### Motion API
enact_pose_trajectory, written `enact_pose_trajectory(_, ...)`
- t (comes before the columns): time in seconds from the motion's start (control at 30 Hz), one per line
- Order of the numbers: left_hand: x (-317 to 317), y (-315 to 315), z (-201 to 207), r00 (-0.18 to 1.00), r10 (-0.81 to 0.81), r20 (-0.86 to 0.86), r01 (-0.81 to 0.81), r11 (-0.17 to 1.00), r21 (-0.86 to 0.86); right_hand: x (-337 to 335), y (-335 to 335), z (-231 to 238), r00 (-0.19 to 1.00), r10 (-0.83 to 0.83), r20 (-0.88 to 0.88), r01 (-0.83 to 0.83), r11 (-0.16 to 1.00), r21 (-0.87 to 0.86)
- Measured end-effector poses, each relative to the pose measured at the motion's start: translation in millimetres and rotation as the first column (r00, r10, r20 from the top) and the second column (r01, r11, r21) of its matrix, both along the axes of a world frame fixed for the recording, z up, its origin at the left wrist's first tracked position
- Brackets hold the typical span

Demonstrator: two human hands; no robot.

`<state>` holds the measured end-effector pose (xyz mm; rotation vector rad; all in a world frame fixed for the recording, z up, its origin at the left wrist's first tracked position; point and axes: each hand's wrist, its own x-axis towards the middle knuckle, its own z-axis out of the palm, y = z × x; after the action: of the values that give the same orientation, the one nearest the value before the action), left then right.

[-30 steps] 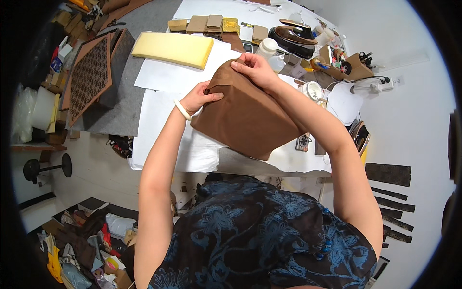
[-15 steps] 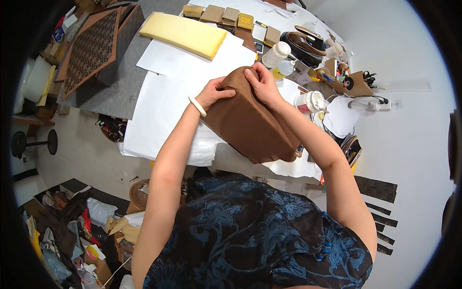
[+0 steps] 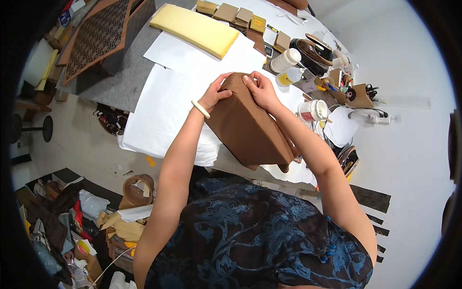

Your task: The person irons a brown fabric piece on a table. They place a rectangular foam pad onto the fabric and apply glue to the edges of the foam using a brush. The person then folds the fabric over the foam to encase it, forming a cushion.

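A brown, box-like form (image 3: 243, 127), its surface like smooth leather or suede, is held tilted over the near edge of the worktable. My left hand (image 3: 214, 95) grips its far left corner, with the thumb bent over the top face. On the far right corner, my right hand (image 3: 263, 92) pinches the covering between thumb and fingers. A ridge runs along the form from between my hands toward its near end, where a loose flap (image 3: 284, 168) hangs down. The inside and underside are hidden.
White paper sheets (image 3: 168, 106) cover much of the table. Beyond them lies a yellow foam slab (image 3: 192, 29). To the right stand a white thread cone (image 3: 286, 60), a clear bottle (image 3: 289, 76), an open white tub (image 3: 313, 111) and an iron (image 3: 312, 54).
The view has shifted slightly. My hands have moved a little closer to me with the brown form, and its near end now shows a smoother face with a hanging flap.
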<state>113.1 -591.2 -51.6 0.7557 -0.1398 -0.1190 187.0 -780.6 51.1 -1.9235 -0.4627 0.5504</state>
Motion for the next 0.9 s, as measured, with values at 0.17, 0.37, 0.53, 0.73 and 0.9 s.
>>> enact_pose_trajectory(0.17,-10.5,7.4,9.4,1.000,-0.002,-0.026,0.005,0.995,0.099,-20.7,8.2,-3.1,0.960,-0.028,-0.277,0.077,0.983,0.167)
enact_pose_trajectory(0.37,-25.2,4.6,-31.2,0.843,0.538,0.010,-0.530,0.827,0.188,-43.5,9.0,-4.5,0.891,-0.037,-0.452,0.205,0.922,0.329)
enact_pose_trajectory(0.53,-100.9,-13.3,-67.6,-0.007,0.925,-0.381,-0.748,0.248,0.615,-46.9,1.5,-14.6,0.899,-0.058,-0.435,0.230,0.906,0.355)
enact_pose_trajectory(0.73,-145.4,-55.4,-103.8,0.247,0.529,-0.812,-0.648,0.713,0.268,-36.9,-6.2,-23.3,0.965,-0.114,-0.238,0.194,0.917,0.348)
enact_pose_trajectory(0.9,-131.3,-54.8,-105.9,0.243,0.406,-0.881,-0.694,0.707,0.135,-24.7,-22.5,-30.3,0.960,-0.208,-0.189,0.262,0.908,0.327)
